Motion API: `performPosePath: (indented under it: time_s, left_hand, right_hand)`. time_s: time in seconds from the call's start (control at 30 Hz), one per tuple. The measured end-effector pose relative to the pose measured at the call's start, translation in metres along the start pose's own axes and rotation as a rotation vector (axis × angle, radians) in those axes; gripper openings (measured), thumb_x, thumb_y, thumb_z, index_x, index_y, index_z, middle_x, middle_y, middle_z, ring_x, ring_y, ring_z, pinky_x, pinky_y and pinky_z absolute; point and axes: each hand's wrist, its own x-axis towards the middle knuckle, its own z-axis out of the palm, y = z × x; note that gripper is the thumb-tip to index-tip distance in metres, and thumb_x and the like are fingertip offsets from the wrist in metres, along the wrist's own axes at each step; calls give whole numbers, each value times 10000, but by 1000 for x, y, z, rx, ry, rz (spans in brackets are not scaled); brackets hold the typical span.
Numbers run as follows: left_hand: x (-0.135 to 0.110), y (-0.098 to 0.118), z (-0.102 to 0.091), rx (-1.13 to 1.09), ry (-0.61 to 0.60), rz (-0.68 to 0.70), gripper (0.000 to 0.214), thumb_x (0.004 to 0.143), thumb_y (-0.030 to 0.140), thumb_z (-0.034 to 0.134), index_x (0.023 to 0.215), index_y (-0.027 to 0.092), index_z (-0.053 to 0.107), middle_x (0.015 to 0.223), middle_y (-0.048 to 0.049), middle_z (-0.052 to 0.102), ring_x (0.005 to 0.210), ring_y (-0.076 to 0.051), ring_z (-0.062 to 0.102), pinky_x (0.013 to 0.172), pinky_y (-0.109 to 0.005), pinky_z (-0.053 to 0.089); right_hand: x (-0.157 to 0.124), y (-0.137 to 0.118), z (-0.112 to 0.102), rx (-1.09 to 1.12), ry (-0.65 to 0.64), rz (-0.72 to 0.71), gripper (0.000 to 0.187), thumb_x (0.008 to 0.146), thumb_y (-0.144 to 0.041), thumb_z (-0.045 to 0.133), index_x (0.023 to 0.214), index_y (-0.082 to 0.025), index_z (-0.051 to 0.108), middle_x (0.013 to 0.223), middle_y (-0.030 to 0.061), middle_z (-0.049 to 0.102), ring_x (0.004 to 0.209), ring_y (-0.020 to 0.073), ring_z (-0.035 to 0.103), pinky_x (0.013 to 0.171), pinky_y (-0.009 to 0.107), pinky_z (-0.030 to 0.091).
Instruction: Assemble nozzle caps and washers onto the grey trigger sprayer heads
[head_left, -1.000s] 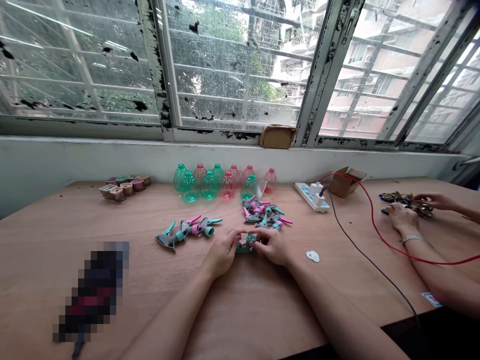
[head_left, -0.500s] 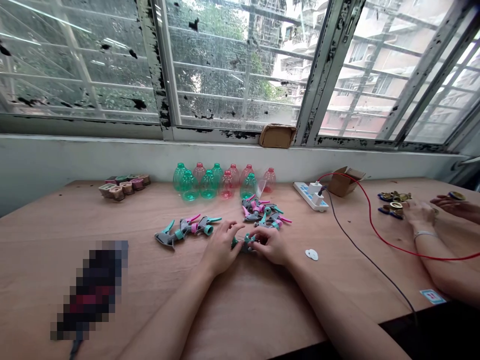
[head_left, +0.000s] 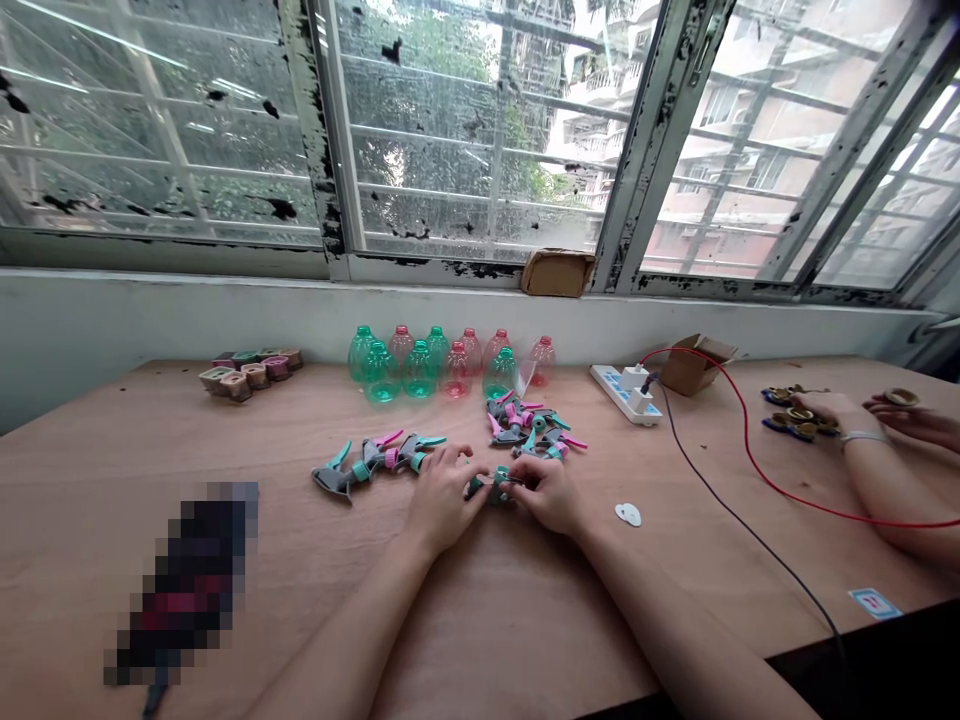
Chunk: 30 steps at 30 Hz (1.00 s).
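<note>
My left hand [head_left: 441, 498] and my right hand [head_left: 546, 492] meet over a grey and teal spray trigger head [head_left: 494, 484] on the wooden table [head_left: 480, 600]. Both hands have their fingers curled on it. Left of my left hand lies a short row of assembled trigger heads [head_left: 376, 464] with teal and pink parts. Just behind my hands is a loose pile of trigger heads [head_left: 531, 425]. Several green and pink plastic bottles [head_left: 442, 362] stand further back near the wall.
Small square pots [head_left: 248, 371] sit at the back left. A white power strip [head_left: 625, 392], a cardboard box [head_left: 694, 364] and red and black cables [head_left: 757, 470] lie to the right. Another person's hands [head_left: 847, 415] handle brass parts [head_left: 793, 417] at the far right. White discs [head_left: 627, 514] lie near my right hand.
My hands have shifted slightly on the trigger head, staying in place. The other person's hands have moved further right and back over the brass parts.
</note>
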Motion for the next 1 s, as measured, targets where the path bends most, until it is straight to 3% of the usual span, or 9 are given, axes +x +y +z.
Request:
performPosePath:
  time_s: [0.1, 0.23, 0.43, 0.6, 0.83, 0.9, 1.0]
  left_hand:
    - [-1, 1, -2, 76, 50, -4, 227, 786, 285, 667, 1012, 278, 680, 1194, -73, 505, 1145, -296, 435, 948, -453, 373]
    - [0, 5, -4, 146, 93, 109, 245, 816, 271, 625, 1057, 253, 661, 1206, -95, 516, 1159, -299, 421, 956, -444, 359]
    - [0, 7, -2, 58, -11, 148, 174, 863, 234, 538, 976, 237, 670, 952, -65, 624, 939, -226, 549, 857, -366, 419]
    - [-4, 6, 2, -137, -136, -17, 219, 837, 285, 574, 1045, 246, 633, 878, -26, 663, 768, -185, 607, 681, -278, 443]
    - [-4, 7, 3, -296, -149, -82, 290, 738, 259, 674, 1027, 247, 654, 895, -26, 652, 794, -187, 606, 698, -262, 451]
    - [-3, 7, 3, -350, -170, -82, 273, 739, 233, 669, 1011, 237, 669, 923, -32, 652, 808, -184, 604, 695, -253, 453]
    - [-2, 7, 2, -416, -190, -76, 245, 756, 238, 659, 1000, 226, 679, 930, -31, 656, 781, -167, 597, 666, -239, 449]
  right_hand:
    - [0, 4, 3, -13, 97, 34, 152, 782, -320, 655, 746, -176, 623, 643, 5, 617, 558, 125, 510, 508, 227, 385]
    - [0, 8, 5, -14, 131, 73, 165, 775, -331, 665, 738, -176, 624, 629, 5, 619, 548, 129, 515, 496, 228, 378]
    - [0, 9, 6, 5, 166, 76, 227, 783, -390, 662, 715, -179, 607, 595, -3, 597, 521, 123, 493, 489, 228, 373]
    - [-3, 4, 5, 47, 46, 14, 225, 769, -390, 679, 723, -179, 615, 599, 4, 598, 534, 125, 494, 488, 227, 382]
    - [-8, -3, 8, 65, -118, -75, 129, 772, -293, 652, 735, -170, 651, 621, -5, 598, 551, 112, 487, 532, 225, 391]
    - [-8, -4, 7, 88, -136, -84, 117, 761, -276, 653, 812, -172, 662, 652, -3, 610, 555, 111, 493, 533, 224, 392]
    - [-7, -4, 1, 156, -98, -60, 262, 770, -266, 646, 1016, -185, 607, 698, -3, 627, 563, 112, 498, 536, 224, 394]
